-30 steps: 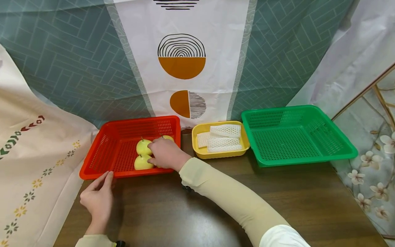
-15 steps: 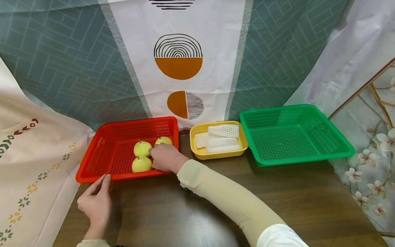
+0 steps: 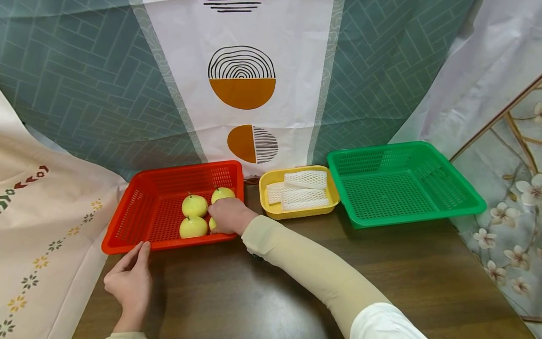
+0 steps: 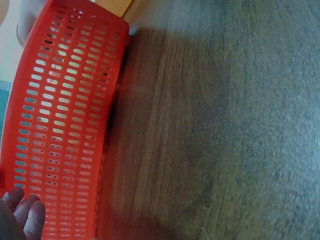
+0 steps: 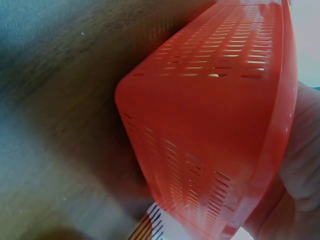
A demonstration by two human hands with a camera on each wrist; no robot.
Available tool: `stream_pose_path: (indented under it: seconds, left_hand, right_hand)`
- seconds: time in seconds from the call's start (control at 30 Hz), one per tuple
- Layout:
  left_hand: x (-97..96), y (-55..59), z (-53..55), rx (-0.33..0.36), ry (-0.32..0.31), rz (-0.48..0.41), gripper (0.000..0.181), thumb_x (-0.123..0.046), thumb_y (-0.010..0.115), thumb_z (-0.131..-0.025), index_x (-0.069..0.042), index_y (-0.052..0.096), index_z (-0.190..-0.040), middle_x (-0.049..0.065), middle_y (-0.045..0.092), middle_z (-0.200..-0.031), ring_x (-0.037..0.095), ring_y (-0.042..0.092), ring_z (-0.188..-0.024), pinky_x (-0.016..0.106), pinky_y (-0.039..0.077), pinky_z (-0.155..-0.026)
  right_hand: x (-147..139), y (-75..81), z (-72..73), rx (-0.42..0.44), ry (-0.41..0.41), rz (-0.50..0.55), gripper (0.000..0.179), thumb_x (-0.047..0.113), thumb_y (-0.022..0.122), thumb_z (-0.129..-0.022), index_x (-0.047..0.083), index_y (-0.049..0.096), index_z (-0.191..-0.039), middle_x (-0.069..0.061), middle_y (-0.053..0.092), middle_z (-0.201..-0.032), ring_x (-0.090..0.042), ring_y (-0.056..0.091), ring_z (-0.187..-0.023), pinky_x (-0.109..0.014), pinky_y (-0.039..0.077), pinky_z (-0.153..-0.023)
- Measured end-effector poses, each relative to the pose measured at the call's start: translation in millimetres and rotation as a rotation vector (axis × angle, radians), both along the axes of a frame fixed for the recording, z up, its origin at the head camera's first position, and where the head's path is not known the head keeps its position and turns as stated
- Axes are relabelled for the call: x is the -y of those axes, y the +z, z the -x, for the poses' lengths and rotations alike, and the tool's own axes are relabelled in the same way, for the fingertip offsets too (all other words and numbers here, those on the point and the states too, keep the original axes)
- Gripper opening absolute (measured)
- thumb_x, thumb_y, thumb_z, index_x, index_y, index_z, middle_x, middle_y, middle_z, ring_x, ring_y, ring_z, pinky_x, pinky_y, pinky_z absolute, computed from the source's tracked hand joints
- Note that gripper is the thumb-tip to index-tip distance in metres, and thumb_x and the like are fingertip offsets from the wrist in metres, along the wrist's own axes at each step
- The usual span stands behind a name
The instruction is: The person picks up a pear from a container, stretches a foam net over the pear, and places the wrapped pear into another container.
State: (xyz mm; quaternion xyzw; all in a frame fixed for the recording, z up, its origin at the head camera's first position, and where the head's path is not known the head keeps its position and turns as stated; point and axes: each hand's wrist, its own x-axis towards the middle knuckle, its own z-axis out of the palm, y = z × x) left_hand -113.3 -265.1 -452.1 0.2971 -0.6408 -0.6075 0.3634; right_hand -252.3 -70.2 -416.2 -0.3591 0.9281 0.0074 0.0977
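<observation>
Okay, red basket [image 3: 163,219]: set at the left of the row, its near rim pinched between thumb and fingers of the left hand [image 3: 131,280], close to the near left corner.
Near-right pear [image 3: 213,223]: mostly covered by the right hand [image 3: 230,215], which is extended over the near rim — a grip cannot be told, fingers largely hidden.
Other pears [image 3: 194,205]: three seen in the same basket — two lined up one behind the other just left of the right hand, one placed just beyond it.
Hands: held apart, left at the rim, right inside among the fruit.
Yellow tray [image 3: 305,213]: placed between the two baskets, with white mesh sleeves [image 3: 305,198] laid in it.
Green basket [image 3: 389,195]: set at the right, beside the tray.
Table [image 3: 254,292]: dark wood-grained, backed by patterned cloth [image 3: 292,56].
</observation>
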Motion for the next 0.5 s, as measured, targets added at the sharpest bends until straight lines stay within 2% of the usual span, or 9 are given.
stream_pose_path:
  seconds: [0.27,0.37,0.5]
  left_hand:
    - [-1.1,1.3,0.2,-0.006,0.006,0.011,0.033,-0.019,0.085,-0.066,-0.001,0.075,-0.091,-0.013,0.071,-0.068,-0.002,0.065,-0.062,0.007,0.049,-0.056]
    - [-0.1,0.0,0.7,-0.004,0.003,0.008,0.034,-0.020,0.085,-0.066,-0.001,0.075,-0.092,-0.013,0.071,-0.068,-0.002,0.065,-0.062,0.007,0.048,-0.056]
    - [4.8,-8.2,3.0,0.019,0.009,0.013,0.034,-0.022,0.085,-0.065,-0.003,0.075,-0.092,-0.014,0.071,-0.069,-0.002,0.065,-0.064,0.007,0.048,-0.057]
  right_hand:
    - [0.9,3.0,1.2,0.006,0.020,-0.026,0.025,0.037,0.069,-0.080,0.024,0.058,-0.098,0.005,0.060,-0.093,-0.013,0.053,-0.081,-0.029,0.052,-0.079]
    - [1.6,2.7,1.2,0.008,0.012,-0.047,0.026,0.040,0.069,-0.080,0.025,0.058,-0.098,0.006,0.060,-0.091,-0.013,0.054,-0.081,-0.029,0.052,-0.077]
    - [3.2,1.1,1.5,0.006,-0.007,-0.093,0.029,0.046,0.068,-0.080,0.024,0.058,-0.096,0.005,0.059,-0.086,-0.014,0.055,-0.077,-0.029,0.052,-0.070]
